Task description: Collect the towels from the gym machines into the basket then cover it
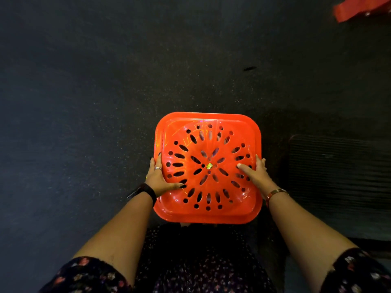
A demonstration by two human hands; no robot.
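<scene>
An orange square lid (208, 214) with oval and round holes lies over the basket, which shows only as an orange rim (157, 140) along the lid's left side. My left hand (157, 178) grips the lid's left edge, thumb on top. My right hand (257, 174) holds the right edge, with its thumb lying across the holes. A small yellow sticker (209, 166) marks the lid's centre. Bits of pale cloth show through some holes; the towels themselves are hidden.
Dark speckled rubber floor (105, 92) lies all around. A black ribbed mat or platform (338, 176) sits to the right of the basket. A red object (359, 9) shows blurred in the top right corner.
</scene>
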